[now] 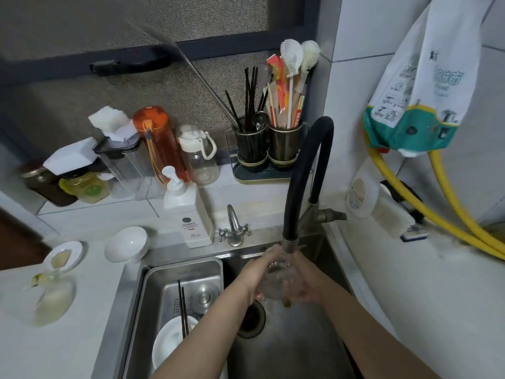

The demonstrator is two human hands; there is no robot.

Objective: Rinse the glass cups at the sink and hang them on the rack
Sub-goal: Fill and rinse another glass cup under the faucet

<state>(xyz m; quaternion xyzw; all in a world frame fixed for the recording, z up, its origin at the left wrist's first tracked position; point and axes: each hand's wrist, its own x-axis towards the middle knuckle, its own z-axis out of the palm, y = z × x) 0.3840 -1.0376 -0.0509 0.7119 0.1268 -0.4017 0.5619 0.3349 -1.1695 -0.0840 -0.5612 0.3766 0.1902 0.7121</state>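
Two hands meet under the black faucet over the sink: left hand and right hand both grip the glass cup. Wet glass may slip and crack against the steel basin.

Single view only: head-worn wide-angle camera, above sink, facing forward and steeply down. Close range: forearms enter from 6 o'clock, hands near frame centre under black faucet hose. White worktop at 9 o'clock, window sill and screen toward 12, tiled wall at 3. Edges bowed by lens.
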